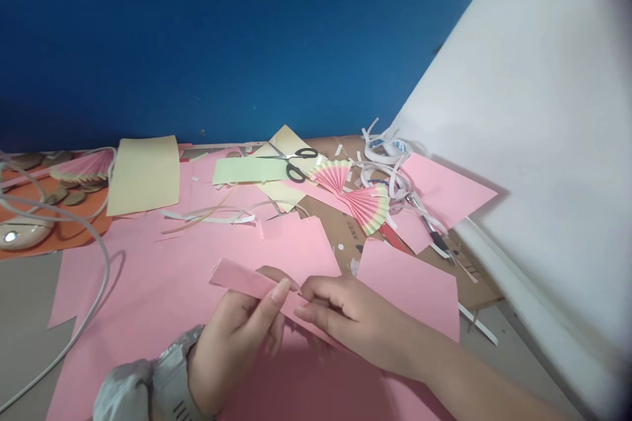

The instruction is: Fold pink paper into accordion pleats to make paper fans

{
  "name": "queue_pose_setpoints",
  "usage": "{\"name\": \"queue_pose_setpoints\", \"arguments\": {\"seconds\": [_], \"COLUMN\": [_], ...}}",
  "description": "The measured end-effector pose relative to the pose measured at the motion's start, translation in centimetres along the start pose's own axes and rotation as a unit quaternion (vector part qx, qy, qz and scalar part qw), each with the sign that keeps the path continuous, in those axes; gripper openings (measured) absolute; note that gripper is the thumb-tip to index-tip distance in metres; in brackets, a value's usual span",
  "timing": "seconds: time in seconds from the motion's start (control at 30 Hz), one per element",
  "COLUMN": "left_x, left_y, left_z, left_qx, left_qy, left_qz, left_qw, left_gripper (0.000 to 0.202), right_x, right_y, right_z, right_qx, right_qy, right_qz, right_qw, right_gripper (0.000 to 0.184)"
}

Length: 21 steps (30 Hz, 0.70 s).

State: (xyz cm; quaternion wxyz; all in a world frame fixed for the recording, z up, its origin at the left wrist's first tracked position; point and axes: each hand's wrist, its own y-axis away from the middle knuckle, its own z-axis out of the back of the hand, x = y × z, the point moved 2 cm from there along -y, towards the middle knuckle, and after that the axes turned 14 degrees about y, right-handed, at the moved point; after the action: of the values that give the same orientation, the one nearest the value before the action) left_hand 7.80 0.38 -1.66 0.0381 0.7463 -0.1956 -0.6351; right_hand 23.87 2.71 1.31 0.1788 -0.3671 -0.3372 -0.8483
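A folded strip of pink paper (241,279) is held between both hands, slanting down to the right above larger pink sheets (162,296). My left hand (241,329) pinches its middle, thumb on top and fingers behind. My right hand (336,309) grips the strip farther right between thumb and fingers, close to the left fingertips. The strip's right end is partly hidden by the right hand. Beyond the hands lie a pleated pink and green paper fan bow (345,194) and a pair of scissors (299,163) with black handles.
Rolls of white tape (388,148) and a pen (437,237) lie at the right on cardboard (345,237). Pale yellow paper (143,174) and a green strip (247,171) lie at the back. A white cable (106,270) curves along the left, near a mouse (24,233). A white panel (543,112) rises at right.
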Motion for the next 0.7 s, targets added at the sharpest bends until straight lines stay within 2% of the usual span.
{"name": "queue_pose_setpoints", "arguments": {"seconds": [0.13, 0.2, 0.3, 0.47, 0.57, 0.63, 0.7], "left_x": [-0.05, -0.20, -0.61, -0.84, -0.70, -0.60, -0.51], "left_y": [-0.10, -0.01, 0.08, -0.05, -0.13, -0.17, -0.22], "left_z": [0.48, 0.60, 0.45, -0.14, 0.27, 0.65, 0.83], "left_qx": [-0.096, -0.119, -0.115, -0.022, -0.052, -0.074, -0.066], "left_qy": [-0.020, -0.034, -0.035, -0.034, -0.052, -0.046, -0.022], "left_qz": [-0.037, -0.045, -0.046, -0.011, -0.033, -0.057, -0.060], "left_qw": [0.995, 0.991, 0.992, 0.999, 0.997, 0.995, 0.996], "left_gripper": [0.029, 0.028, 0.028, 0.023, 0.040, 0.045, 0.047], "right_x": [-0.29, -0.47, -0.55, -0.28, -0.21, -0.28, -0.30], "right_y": [-0.05, -0.05, -0.02, 0.25, 0.46, 0.53, 0.52], "right_z": [-0.13, -0.16, -0.11, 0.09, 0.36, 0.59, 0.80], "right_qx": [0.009, 0.000, -0.016, -0.014, -0.048, -0.079, -0.105], "right_qy": [-0.041, -0.052, -0.054, -0.023, -0.019, -0.014, -0.001], "right_qz": [-0.027, -0.027, -0.019, -0.003, 0.019, 0.026, 0.037], "right_qw": [0.999, 0.998, 0.998, 1.000, 0.999, 0.996, 0.994], "right_gripper": [0.032, 0.031, 0.030, 0.034, 0.030, 0.046, 0.050]}}
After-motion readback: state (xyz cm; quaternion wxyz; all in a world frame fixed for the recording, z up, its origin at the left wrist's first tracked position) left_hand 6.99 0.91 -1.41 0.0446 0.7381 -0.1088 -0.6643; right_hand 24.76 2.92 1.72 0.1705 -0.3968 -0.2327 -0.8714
